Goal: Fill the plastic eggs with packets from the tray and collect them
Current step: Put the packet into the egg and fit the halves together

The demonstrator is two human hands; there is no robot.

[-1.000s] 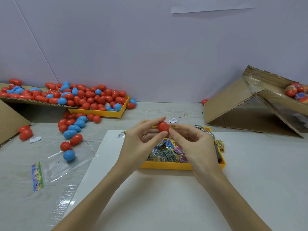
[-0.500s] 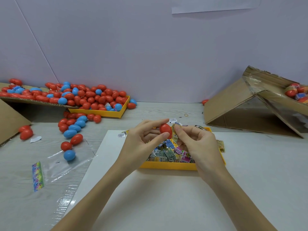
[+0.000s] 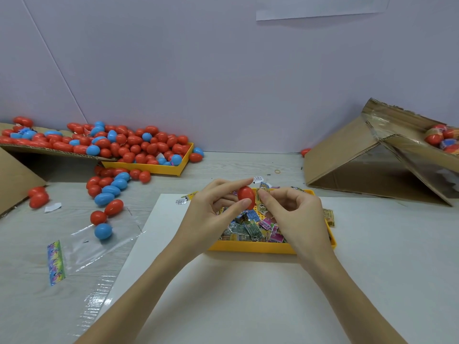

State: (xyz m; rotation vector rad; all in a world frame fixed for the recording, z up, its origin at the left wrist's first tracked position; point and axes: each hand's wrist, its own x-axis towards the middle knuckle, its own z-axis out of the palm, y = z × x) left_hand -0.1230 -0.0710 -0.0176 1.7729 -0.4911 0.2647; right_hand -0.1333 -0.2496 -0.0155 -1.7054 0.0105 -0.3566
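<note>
Red egg [image 3: 246,197] sits pinched between the left hand's [image 3: 211,214] thumb and forefinger, held just above the far end of the yellow packet tray [image 3: 258,247]. The right hand [image 3: 295,214] curls its fingers beside it, its thumb and forefinger nipping a small yellow packet [image 3: 261,194] against the egg's right side. Under both hands the tray holds a loose heap of coloured packets [image 3: 253,229]; a few lie over its rim on the white sheet [image 3: 248,294], whose near part lies bare in front of the tray. Far left, a second yellow tray [image 3: 159,168] brims with red and blue eggs, fed from a cardboard flap [image 3: 49,151], and more eggs trail across the table [image 3: 248,162] toward a clear plastic bag [image 3: 99,247]. At far right a tilted cardboard box [image 3: 372,157] holds several eggs at its upper edge. Open tabletop lies between the packet tray and the box.
</note>
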